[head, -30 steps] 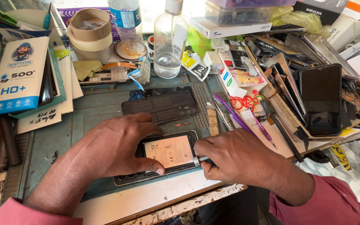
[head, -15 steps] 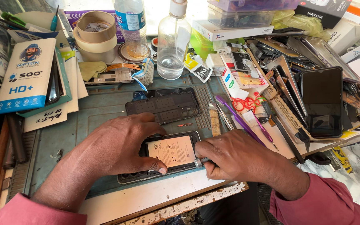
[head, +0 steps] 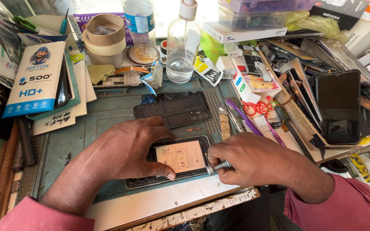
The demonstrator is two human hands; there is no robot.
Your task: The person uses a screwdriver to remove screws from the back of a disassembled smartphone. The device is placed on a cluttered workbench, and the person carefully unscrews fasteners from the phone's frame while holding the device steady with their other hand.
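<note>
An opened phone (head: 180,159) lies on its face on the grey-green work mat (head: 103,115), its pale battery showing. My left hand (head: 125,152) rests over the phone's left end, thumb pressed on the battery's near edge. My right hand (head: 253,160) grips a thin metal tool (head: 219,167) whose tip touches the phone's right edge. Just beyond lies the phone's dark back cover (head: 172,110), inner side up.
A clear liquid bottle (head: 180,47), a water bottle (head: 138,25) and tape rolls (head: 104,36) stand at the back. Screen-protector packs (head: 35,77) pile at the left. Phone screens (head: 337,105), red scissors (head: 260,107) and a purple tool (head: 245,117) crowd the right. The chipped table edge (head: 202,209) is near.
Both hands stay on the phone with only small shifts. The view has moved a little; the right hand's tool stays at the phone's right edge.
</note>
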